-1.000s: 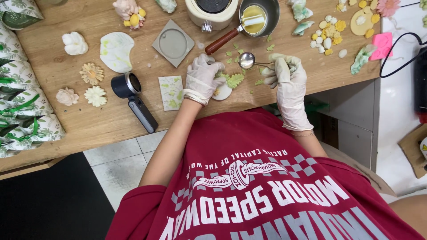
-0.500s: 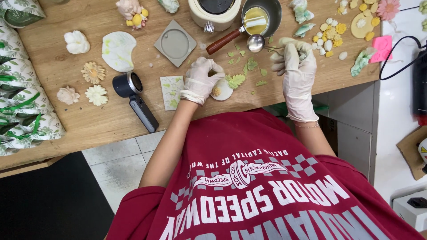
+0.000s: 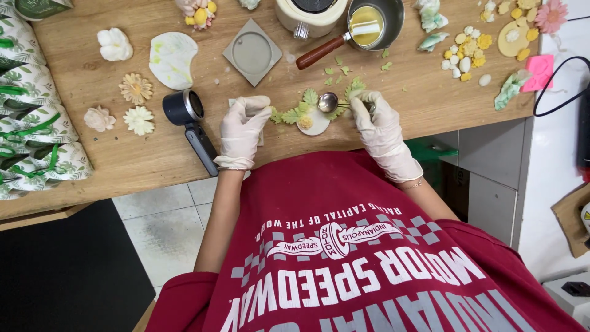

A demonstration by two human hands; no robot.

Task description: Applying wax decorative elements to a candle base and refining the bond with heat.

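Both gloved hands have come in toward the middle of the frame since half a second ago: the spoon, then up beside the saucepan, now hangs over the small white disc. The right hand (image 3: 380, 126) has its grip clenched on the handle of the metal spoon (image 3: 328, 101), whose bowl sits just above the white disc (image 3: 316, 121) at centre frame. The disc carries a yellow flower and green leaves (image 3: 293, 114) along its upper edge. The left hand (image 3: 243, 128) has its fingertips pinched on the leftmost leaf, just left of the disc, and it covers most of a pale square tile. On the wooden surface (image 3: 123, 154), a saucepan (image 3: 375, 23) of yellow liquid stands at upper centre, its wooden handle pointing down-left. A grey square mould (image 3: 252, 51) lies left of it, and a black handheld tool (image 3: 189, 123) lies just left of the left hand. Small cream flowers (image 3: 135, 89) sit at the left.
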